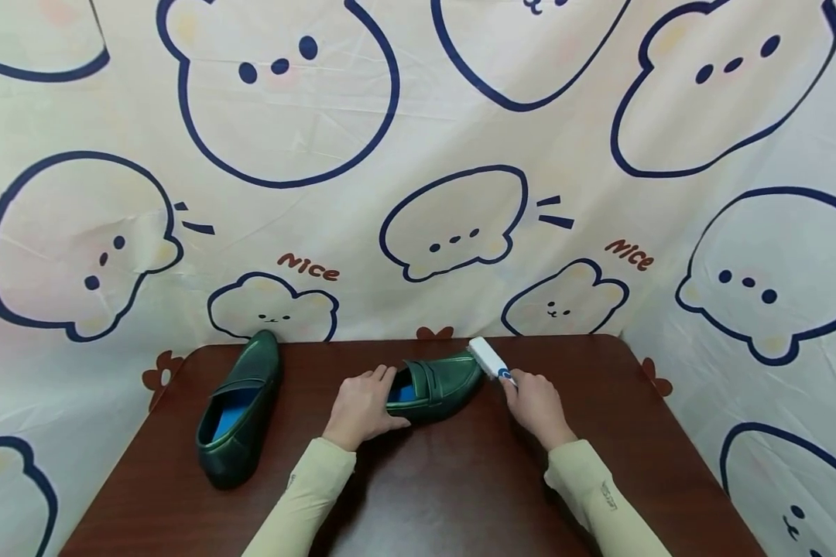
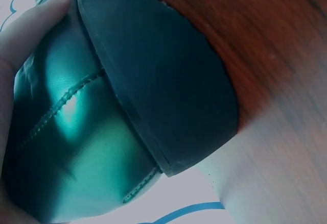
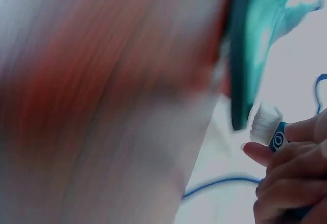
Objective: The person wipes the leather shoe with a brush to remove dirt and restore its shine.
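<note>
A dark green loafer [image 1: 440, 387] with a blue insole lies with its toe to the right, under both hands' work. My left hand [image 1: 364, 406] grips it around the heel end, thumb along the near side; in the left wrist view the heel block [image 2: 168, 86] and stitched green back show beside the thumb. My right hand [image 1: 538, 406] holds a white brush [image 1: 489, 358] by its handle, the bristles at the shoe's toe. In the right wrist view the bristles [image 3: 264, 124] sit right beside the toe, and the curled fingers wrap the handle.
The matching green loafer [image 1: 240, 414] stands on the left of the brown table [image 1: 453, 495], toe toward the back edge. A pale cloth [image 1: 348, 216] printed with blue cartoon outlines hangs behind and on both sides of the table.
</note>
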Motion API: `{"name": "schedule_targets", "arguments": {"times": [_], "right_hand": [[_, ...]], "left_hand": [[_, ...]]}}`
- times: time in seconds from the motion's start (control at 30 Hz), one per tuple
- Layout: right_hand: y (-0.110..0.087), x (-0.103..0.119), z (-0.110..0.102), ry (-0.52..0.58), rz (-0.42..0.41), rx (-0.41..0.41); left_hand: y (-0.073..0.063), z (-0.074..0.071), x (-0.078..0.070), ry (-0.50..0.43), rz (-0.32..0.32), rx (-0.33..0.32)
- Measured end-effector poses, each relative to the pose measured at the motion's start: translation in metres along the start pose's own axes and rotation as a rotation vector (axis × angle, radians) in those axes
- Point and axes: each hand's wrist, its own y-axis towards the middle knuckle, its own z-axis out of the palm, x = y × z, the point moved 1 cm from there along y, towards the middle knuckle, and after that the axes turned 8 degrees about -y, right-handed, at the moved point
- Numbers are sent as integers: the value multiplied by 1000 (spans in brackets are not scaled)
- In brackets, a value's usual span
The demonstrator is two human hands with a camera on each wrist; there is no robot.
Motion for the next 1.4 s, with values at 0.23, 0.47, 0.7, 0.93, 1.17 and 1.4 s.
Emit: {"name": "schedule_targets", "arguments": {"times": [0.23, 0.47, 0.7, 0.93, 1.17, 1.4], "right_hand": [[-7, 35, 12, 236, -112, 127], [-1, 43, 14, 184, -93, 129], [10, 28, 7, -85, -47, -4], [17, 14, 0, -218, 35, -88], [6, 28, 5, -14, -63, 4], [0, 44, 5, 83, -141, 96]], "left_hand": [[0, -2, 0, -24, -8, -17], [0, -2, 0, -27, -19, 10], [0, -3, 1, -12, -14, -16], [-1, 0, 0, -18, -10, -3], [-2, 0, 0, -13, -14, -9], [0, -2, -1, -28, -13, -11]]}}
